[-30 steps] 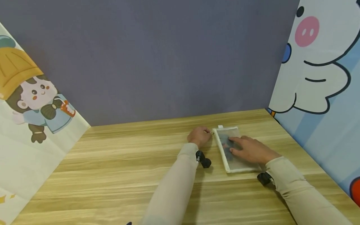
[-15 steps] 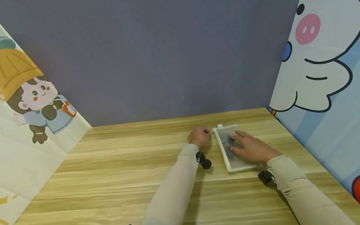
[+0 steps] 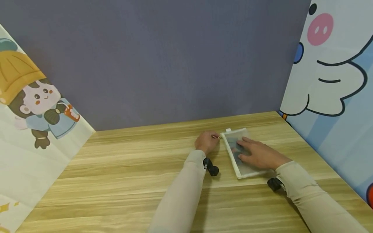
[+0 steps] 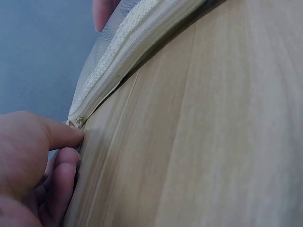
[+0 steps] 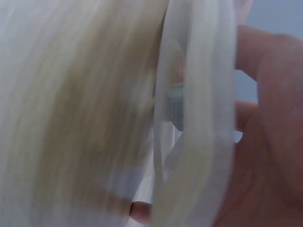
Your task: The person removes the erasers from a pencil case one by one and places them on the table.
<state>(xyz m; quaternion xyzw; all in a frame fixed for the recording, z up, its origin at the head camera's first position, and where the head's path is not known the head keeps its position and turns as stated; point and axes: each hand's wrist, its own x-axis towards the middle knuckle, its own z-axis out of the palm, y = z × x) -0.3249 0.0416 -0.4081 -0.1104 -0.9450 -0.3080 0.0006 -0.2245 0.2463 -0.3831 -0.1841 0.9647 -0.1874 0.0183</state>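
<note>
A translucent mesh zipper pouch (image 3: pixel 249 170) with off-white trim lies flat on the wooden table, dark shapes showing through it. At its far left corner, my left hand (image 3: pixel 205 141) pinches the zipper pull (image 3: pixel 219 137) between thumb and finger. The left wrist view shows the zipper edge (image 4: pixel 116 61) running up from those fingertips. My right hand (image 3: pixel 260 155) rests on the pouch with its fingers spread. In the right wrist view, the pale pouch edge (image 5: pixel 203 113) covers part of that hand, and a greenish-grey item (image 5: pixel 175 106) shows inside.
The wooden table (image 3: pixel 116 181) extends to the left and front. A grey panel (image 3: pixel 175 64) stands behind it. Cartoon-printed panels flank it at the left (image 3: pixel 17 155) and right (image 3: pixel 326 136). A small white tag (image 3: pixel 228 130) sticks out from the pouch's far edge.
My right hand's fingers lift and shift slightly on the pouch, then settle flatter. My left hand keeps its pinch at the corner, almost unmoved. The pouch has barely shifted.
</note>
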